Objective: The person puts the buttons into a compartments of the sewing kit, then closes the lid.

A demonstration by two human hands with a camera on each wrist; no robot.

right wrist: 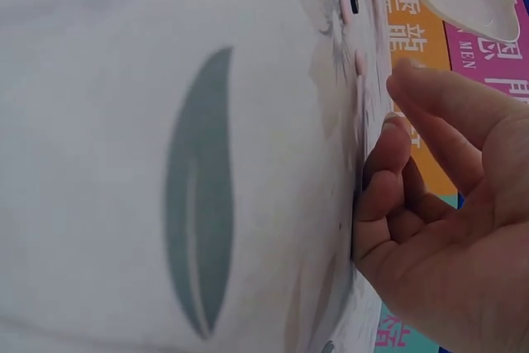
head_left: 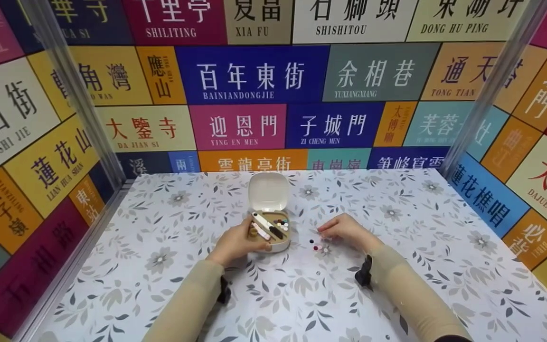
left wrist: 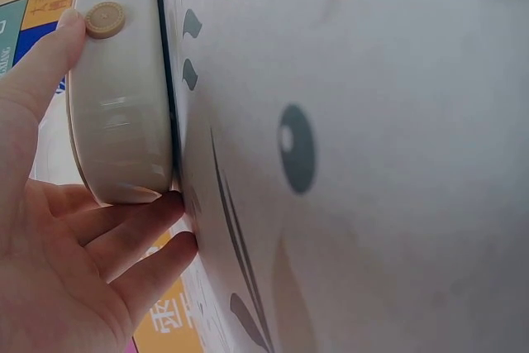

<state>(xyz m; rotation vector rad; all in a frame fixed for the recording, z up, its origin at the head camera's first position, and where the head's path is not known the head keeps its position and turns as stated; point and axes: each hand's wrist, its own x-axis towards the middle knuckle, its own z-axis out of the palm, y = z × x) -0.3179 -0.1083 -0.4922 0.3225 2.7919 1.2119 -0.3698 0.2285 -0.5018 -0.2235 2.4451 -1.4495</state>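
Left hand (head_left: pixel 235 243) steadies open case (head_left: pixel 269 223) holding, seemingly, buttons (head_left: pixel 280 223).

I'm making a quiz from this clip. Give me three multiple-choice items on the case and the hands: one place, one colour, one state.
1. Where do the buttons lie?
A. right of the case
B. on the lid
C. by the left wall

2. What colour is the case?
A. blue
B. cream
C. black

3. How is the lid?
A. shut
C. raised open
B. lying detached

Key: 1 A, they lie on the table under the right hand. 2 B, both the head and left wrist views show cream. 3 C, it stands up behind the tray while the left hand holds the case.
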